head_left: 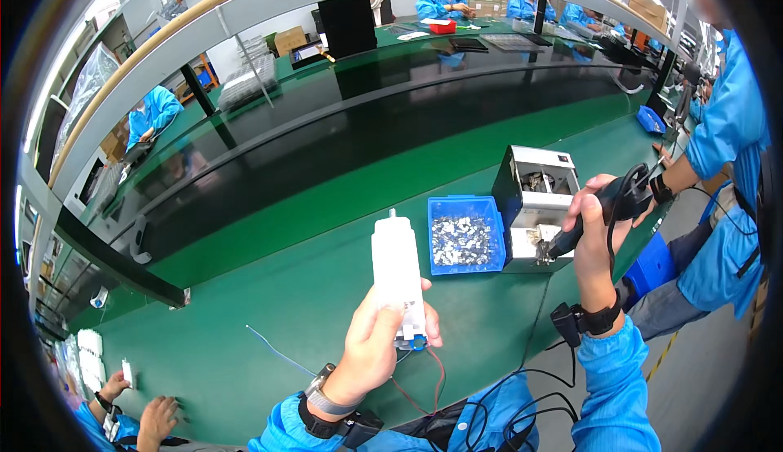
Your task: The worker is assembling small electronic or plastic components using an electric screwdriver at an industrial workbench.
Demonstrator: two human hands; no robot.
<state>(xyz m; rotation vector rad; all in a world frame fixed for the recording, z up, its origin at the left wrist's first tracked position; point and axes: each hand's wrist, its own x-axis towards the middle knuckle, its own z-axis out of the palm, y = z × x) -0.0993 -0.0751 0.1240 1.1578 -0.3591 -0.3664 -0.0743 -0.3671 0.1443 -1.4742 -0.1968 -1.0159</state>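
My left hand (369, 354) is closed around a white plastic housing (395, 260), held upright over the green bench. A short metal shaft sticks out of its top. At its lower end sit a small blue part and thin red and blue wires. My right hand (597, 252) grips a black electric screwdriver (569, 238) with a cable. Its tip points left at the lower front of a screw feeder (522, 195), a black and metal box; whether it touches a screw is too small to tell. Beside the feeder stands a blue bin (465, 270) of small metal parts.
A green bench (285, 305) runs under everything, with a dark conveyor strip (326, 130) beyond. A co-worker (726, 126) stands at the right; another's hands (155, 419) work at the lower left near white parts (91, 354). Black cables (530, 395) hang below my right arm.
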